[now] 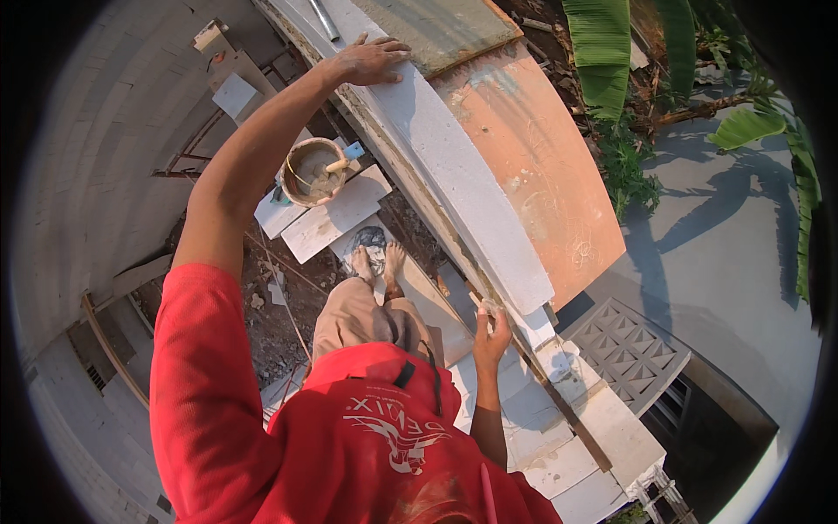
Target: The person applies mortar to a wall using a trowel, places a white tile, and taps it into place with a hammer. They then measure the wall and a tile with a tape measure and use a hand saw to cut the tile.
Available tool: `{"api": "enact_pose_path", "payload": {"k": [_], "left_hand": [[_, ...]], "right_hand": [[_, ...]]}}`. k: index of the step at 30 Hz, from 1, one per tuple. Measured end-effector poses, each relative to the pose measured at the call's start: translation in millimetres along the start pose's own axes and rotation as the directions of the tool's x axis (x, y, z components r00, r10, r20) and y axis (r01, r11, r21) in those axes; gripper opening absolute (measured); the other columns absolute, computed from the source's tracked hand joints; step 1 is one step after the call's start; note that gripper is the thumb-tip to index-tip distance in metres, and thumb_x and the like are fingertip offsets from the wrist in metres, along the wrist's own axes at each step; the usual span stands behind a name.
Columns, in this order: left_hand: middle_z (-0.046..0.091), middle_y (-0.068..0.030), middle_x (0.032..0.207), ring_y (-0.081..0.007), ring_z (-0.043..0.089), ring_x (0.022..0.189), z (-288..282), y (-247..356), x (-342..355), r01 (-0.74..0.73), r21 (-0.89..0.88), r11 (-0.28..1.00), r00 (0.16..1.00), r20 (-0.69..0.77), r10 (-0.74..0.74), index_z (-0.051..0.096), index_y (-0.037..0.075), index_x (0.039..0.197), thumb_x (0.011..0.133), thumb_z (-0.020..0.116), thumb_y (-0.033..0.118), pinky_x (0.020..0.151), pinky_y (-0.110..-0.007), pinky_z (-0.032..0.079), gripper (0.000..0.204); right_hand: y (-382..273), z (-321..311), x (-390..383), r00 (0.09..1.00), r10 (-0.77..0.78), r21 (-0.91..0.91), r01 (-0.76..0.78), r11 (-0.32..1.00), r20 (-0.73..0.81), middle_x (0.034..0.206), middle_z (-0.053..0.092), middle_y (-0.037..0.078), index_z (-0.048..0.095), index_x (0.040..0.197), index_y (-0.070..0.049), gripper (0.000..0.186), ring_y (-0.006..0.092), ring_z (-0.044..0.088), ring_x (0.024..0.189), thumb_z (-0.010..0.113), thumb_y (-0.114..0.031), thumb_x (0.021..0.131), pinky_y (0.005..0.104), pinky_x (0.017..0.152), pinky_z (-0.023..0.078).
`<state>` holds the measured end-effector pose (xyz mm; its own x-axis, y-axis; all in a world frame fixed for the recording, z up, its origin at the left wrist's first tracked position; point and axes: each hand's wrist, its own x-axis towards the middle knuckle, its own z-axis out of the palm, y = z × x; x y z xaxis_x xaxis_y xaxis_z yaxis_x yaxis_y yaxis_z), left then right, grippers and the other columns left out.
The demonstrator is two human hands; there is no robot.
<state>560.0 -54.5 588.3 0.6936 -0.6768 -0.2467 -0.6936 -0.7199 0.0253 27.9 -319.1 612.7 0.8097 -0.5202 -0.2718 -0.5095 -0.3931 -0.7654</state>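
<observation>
My left hand (371, 63) rests with fingers apart on the long white block (463, 192) atop the wall, near a metal tube (325, 19). My right hand (491, 332) is lower, beside the block's near end, its fingers closed around a small pale item that I cannot make out. A long narrow wooden strip (572, 419) runs along the wall beside this hand. A bucket of grey mortar (312, 181), with a pale-handled tool in it, sits below on the left. Past the block are a peach panel (546, 183) and a greenish-grey board (445, 31).
My bare feet (362, 262) stand on a narrow board among white blocks (327, 223). Rubble (262, 297) and thin rods lie below. A curved-looking block wall (87, 183) rises at left. Banana leaves (598, 52), a grey wall (724, 244) and a patterned vent panel (624, 349) are at right.
</observation>
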Motion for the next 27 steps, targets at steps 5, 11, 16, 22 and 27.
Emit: {"api": "enact_pose_path", "payload": {"k": [5,11,16,22,27], "left_hand": [[0.042,-0.0026,0.157,-0.0262,0.029,0.150,-3,-5,-1,-0.037,-0.025,0.999,0.997,-0.070,0.035,0.049,0.021,0.149,0.100,0.050,0.056,0.121,-0.064,0.018,0.060],[0.060,-0.0069,0.138,-0.0273,0.044,0.139,6,12,27,0.000,-0.094,0.996,0.989,-0.144,-0.014,0.069,0.013,0.127,0.100,0.048,0.059,0.119,-0.059,0.017,0.057],[0.071,-0.0058,0.111,-0.0280,0.056,0.118,17,20,36,0.016,-0.199,0.980,0.968,-0.242,-0.065,0.078,0.009,0.103,0.101,0.047,0.058,0.117,-0.062,0.017,0.058],[0.071,-0.0049,0.101,-0.0274,0.059,0.112,17,19,36,-0.055,-0.173,0.983,0.949,-0.314,-0.002,0.078,0.008,0.094,0.104,0.046,0.052,0.115,-0.066,0.019,0.055],[0.074,-0.0049,0.101,-0.0275,0.060,0.111,14,21,37,-0.060,-0.174,0.983,0.939,-0.344,-0.004,0.078,0.009,0.093,0.104,0.047,0.050,0.114,-0.067,0.021,0.053]], "right_hand": [[97,18,3,0.777,0.569,0.665,-0.277,0.693,-0.270,0.107,0.067,0.016,0.067,0.111,0.005,0.027,0.0248,0.064,0.106,0.057,-0.015,0.098,0.0408,0.091,0.053],[133,4,78,0.750,0.468,0.819,0.169,0.548,-0.468,0.126,0.063,0.010,0.061,0.126,-0.003,0.040,0.0238,0.061,0.117,0.050,-0.029,0.098,0.0412,0.102,0.048],[126,3,100,0.820,0.511,0.962,0.165,0.219,-0.257,0.127,0.065,0.008,0.061,0.129,-0.006,0.041,0.0248,0.061,0.120,0.045,-0.032,0.101,0.0391,0.103,0.049],[127,1,101,0.824,0.499,0.961,0.191,0.201,-0.268,0.125,0.067,0.009,0.062,0.130,-0.004,0.044,0.0258,0.063,0.118,0.044,-0.030,0.101,0.0392,0.102,0.050],[125,0,107,0.807,0.526,0.960,0.181,0.213,-0.269,0.133,0.064,0.011,0.060,0.134,-0.002,0.047,0.0269,0.063,0.121,0.042,-0.029,0.100,0.0396,0.104,0.050]]}}
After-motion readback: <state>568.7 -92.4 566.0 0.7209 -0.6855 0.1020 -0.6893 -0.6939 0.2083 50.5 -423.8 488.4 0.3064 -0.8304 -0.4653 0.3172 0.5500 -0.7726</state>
